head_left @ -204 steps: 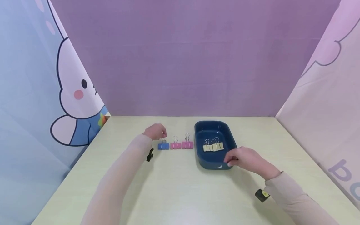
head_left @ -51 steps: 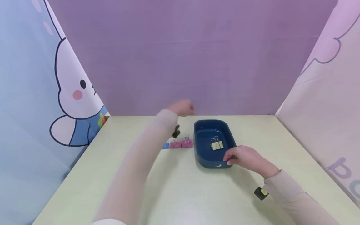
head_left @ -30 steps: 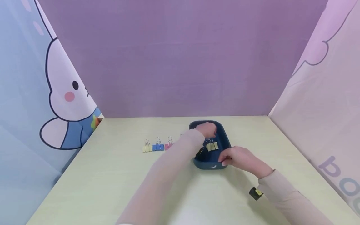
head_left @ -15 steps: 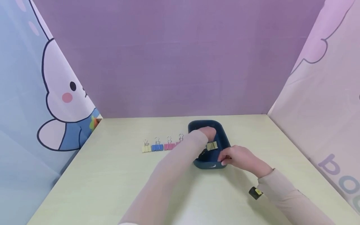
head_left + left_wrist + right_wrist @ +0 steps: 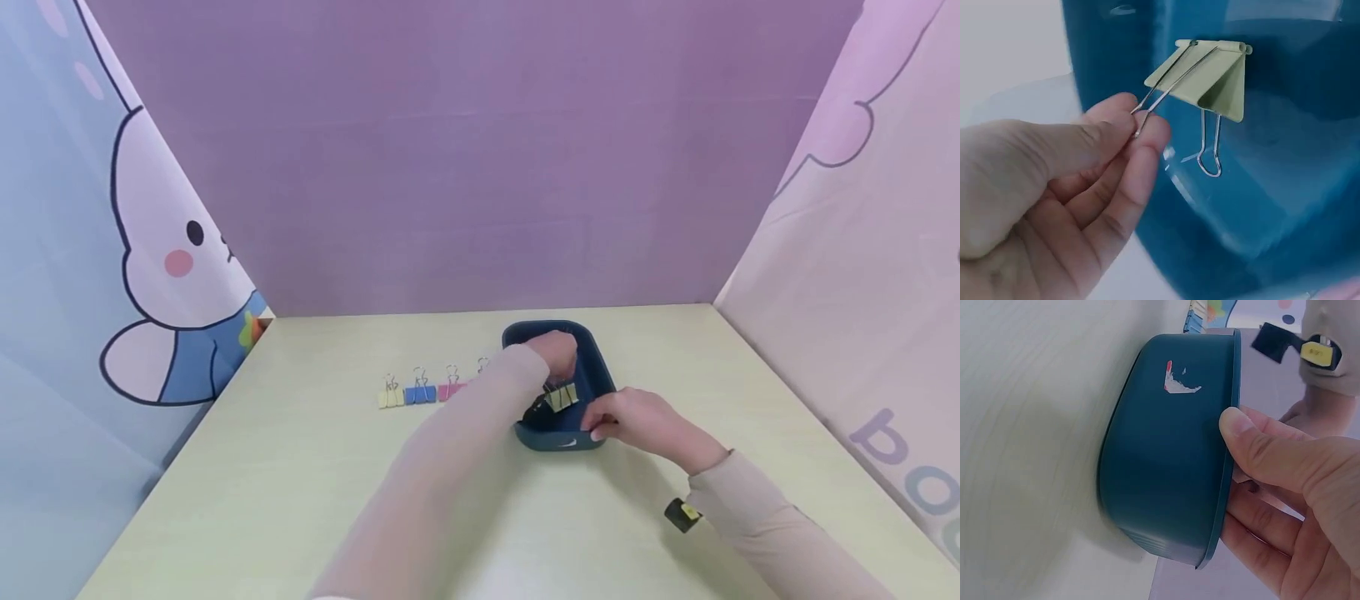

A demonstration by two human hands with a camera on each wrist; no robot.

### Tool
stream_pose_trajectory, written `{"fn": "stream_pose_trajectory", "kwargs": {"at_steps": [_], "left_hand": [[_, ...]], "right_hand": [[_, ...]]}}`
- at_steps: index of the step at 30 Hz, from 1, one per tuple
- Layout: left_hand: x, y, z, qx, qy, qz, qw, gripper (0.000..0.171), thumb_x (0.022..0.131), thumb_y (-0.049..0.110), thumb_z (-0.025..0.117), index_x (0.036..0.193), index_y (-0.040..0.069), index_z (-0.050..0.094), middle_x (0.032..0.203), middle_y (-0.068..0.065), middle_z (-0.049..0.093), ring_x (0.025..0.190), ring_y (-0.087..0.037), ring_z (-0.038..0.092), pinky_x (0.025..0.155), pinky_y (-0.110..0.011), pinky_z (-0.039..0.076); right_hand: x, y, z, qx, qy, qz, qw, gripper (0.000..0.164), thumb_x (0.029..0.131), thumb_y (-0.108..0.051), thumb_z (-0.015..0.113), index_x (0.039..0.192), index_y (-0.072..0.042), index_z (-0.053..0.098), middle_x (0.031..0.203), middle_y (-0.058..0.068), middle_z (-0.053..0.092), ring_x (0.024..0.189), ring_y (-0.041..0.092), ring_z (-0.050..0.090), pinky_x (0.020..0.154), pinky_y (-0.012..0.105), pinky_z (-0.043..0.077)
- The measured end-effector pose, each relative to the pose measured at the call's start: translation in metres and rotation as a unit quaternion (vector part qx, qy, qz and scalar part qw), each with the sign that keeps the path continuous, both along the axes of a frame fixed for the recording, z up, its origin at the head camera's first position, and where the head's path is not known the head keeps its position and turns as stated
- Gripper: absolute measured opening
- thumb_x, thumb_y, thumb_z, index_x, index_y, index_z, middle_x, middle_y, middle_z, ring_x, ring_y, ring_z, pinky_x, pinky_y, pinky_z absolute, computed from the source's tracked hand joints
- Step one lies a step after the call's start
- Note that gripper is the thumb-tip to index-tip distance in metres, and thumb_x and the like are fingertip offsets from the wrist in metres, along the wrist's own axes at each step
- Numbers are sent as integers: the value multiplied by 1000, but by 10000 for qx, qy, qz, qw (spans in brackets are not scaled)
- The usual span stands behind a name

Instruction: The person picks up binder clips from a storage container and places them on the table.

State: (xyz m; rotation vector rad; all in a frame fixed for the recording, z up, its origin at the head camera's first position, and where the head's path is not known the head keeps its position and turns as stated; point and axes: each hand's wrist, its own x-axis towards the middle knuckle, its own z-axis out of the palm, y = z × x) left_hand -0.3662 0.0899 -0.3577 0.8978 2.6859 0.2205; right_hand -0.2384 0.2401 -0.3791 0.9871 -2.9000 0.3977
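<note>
Inside the dark blue tray, my left hand pinches one wire handle of a yellow binder clip between thumb and fingertips. In the left wrist view that clip is tilted, its other handle hanging toward the tray floor. My right hand holds the tray's near right corner; the right wrist view shows its thumb outside the rim, with the other fingers behind it. Left of the tray stand a yellow clip, a blue clip and a pink clip in a row. My left sleeve hides the row's right end.
The pale table runs back to a purple backdrop. Printed cloths hang at the left and right sides. My left forearm crosses over the tray's left edge.
A yellow clip left the tray and now stands at the row's left end. My left hand came back rightward into the tray and took hold of the remaining yellow clip, which has tilted. Right hand stayed.
</note>
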Motion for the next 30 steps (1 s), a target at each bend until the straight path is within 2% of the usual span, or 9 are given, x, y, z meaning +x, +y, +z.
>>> {"fn": "stream_pose_trajectory", "kwargs": {"at_steps": [3, 6, 8, 11, 16, 18, 20, 24, 30], "left_hand": [[-7, -17, 15, 306, 138, -264, 9991, 16, 84, -3, 65, 85, 10, 73, 83, 1, 69, 69, -9, 61, 62, -20, 48], [-11, -41, 41, 771, 167, -398, 9961, 16, 85, -5, 63, 94, 5, 71, 95, -6, 70, 82, -15, 66, 73, -21, 53], [-15, -63, 58, 1166, 116, -357, 9925, 15, 87, -5, 62, 98, 2, 69, 100, -10, 69, 88, -18, 66, 78, -23, 53], [-22, -97, 80, 1692, 101, -196, 9853, 13, 89, 0, 62, 102, 3, 67, 104, -12, 68, 94, -19, 64, 84, -26, 53], [-31, -158, 98, 2132, 227, 80, 9767, 12, 92, 4, 60, 104, 4, 65, 104, -11, 67, 99, -22, 63, 90, -30, 52], [-32, -184, 97, 2150, 244, 229, 9760, 13, 92, 3, 59, 104, 3, 64, 104, -11, 67, 100, -24, 63, 92, -34, 52], [-34, -211, 91, 2162, 186, 362, 9755, 13, 92, 2, 59, 105, 1, 64, 105, -14, 67, 102, -29, 63, 93, -38, 51], [-34, -260, 70, 1950, 81, 750, 9779, 12, 92, 0, 58, 101, 3, 65, 102, -15, 67, 100, -33, 63, 91, -42, 52], [-29, -304, 40, 1500, -41, 1349, 9794, 11, 93, 2, 60, 96, 9, 67, 101, -11, 68, 94, -27, 63, 88, -42, 53]], "right_hand": [[-2, 0, 0, -2, 9, 44, 10000, 10, 82, -14, 76, 87, -22, 73, 84, -14, 70, 72, -1, 61, 68, 25, 53], [-2, 2, 0, 17, 16, 58, 10000, 10, 82, -15, 75, 88, -22, 73, 84, -14, 70, 72, -1, 61, 68, 25, 53], [-2, 4, 0, 22, -1, 57, 10000, 10, 82, -15, 76, 88, -22, 73, 85, -14, 70, 72, 0, 61, 68, 25, 53], [0, 8, 0, 45, -70, -90, 9999, 9, 82, -15, 76, 88, -22, 73, 85, -14, 70, 73, 0, 61, 69, 25, 53], [1, 14, 0, 57, -122, -246, 9996, 10, 82, -15, 76, 88, -23, 73, 86, -14, 70, 74, 0, 62, 69, 25, 54], [0, 15, 0, 61, -91, -226, 9997, 11, 82, -15, 76, 88, -23, 73, 86, -14, 70, 74, 0, 62, 69, 25, 54], [-1, 15, 0, 73, -85, -219, 9997, 11, 82, -15, 76, 89, -23, 73, 86, -14, 70, 75, 0, 62, 69, 25, 54], [0, 14, -1, 63, -125, -194, 9997, 11, 81, -15, 76, 88, -22, 73, 86, -14, 71, 75, 1, 63, 69, 25, 54], [0, 17, 0, 91, -224, -278, 9993, 11, 81, -15, 76, 88, -22, 73, 85, -13, 70, 74, 1, 61, 68, 24, 54]]}}
